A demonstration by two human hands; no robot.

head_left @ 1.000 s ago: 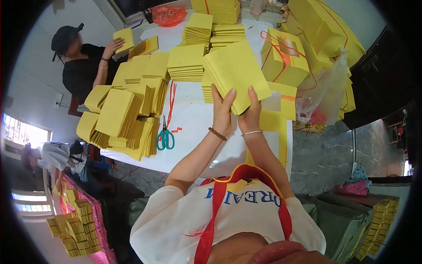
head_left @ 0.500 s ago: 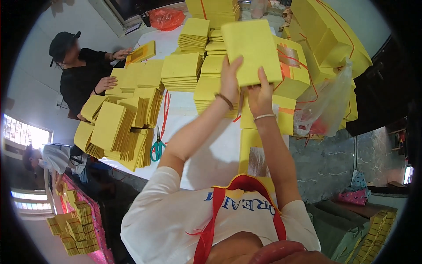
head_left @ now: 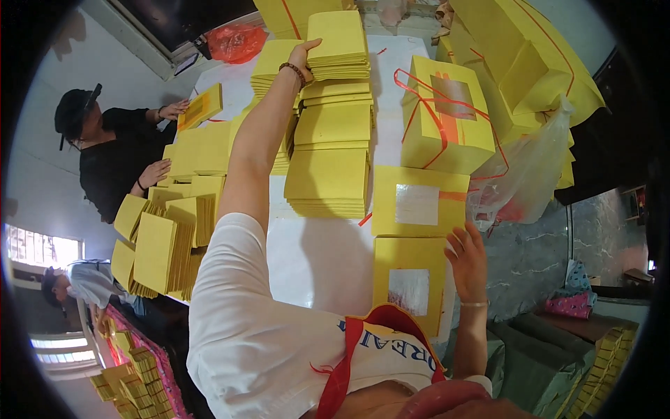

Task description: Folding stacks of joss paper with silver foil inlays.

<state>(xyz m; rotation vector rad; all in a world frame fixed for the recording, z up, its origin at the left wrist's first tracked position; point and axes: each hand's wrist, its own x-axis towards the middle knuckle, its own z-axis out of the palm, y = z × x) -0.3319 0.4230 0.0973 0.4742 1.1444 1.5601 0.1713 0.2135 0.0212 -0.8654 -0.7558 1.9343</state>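
Observation:
At the far end of the table my left hand point(head_left: 301, 56) grips the left edge of a stack of folded yellow paper point(head_left: 337, 38). One digit lies over its top; the other fingers are partly hidden. Closer to me, more yellow stacks point(head_left: 326, 171) stand in the same row. My right hand point(head_left: 469, 262) is open and holds nothing, its fingers apart by the right edge of a flat yellow piece with a pale window point(head_left: 453, 209). Another such yellow piece point(head_left: 391, 251) lies nearer me. Beyond them stands a yellow package point(head_left: 426, 115) tied with red string.
A co-worker point(head_left: 118, 146) at the left touches a yellow packet point(head_left: 202, 105) and stacks. Leaning yellow bundles point(head_left: 157, 251) crowd the left edge. Large yellow bundles point(head_left: 523, 56) and a clear plastic bag point(head_left: 530, 167) stand right. A red bag point(head_left: 237, 43) lies at the far left.
The yellow bundle both hands held up is no longer in the air. My left hand has moved left and away onto the far stack; my right has let go and drawn back toward me.

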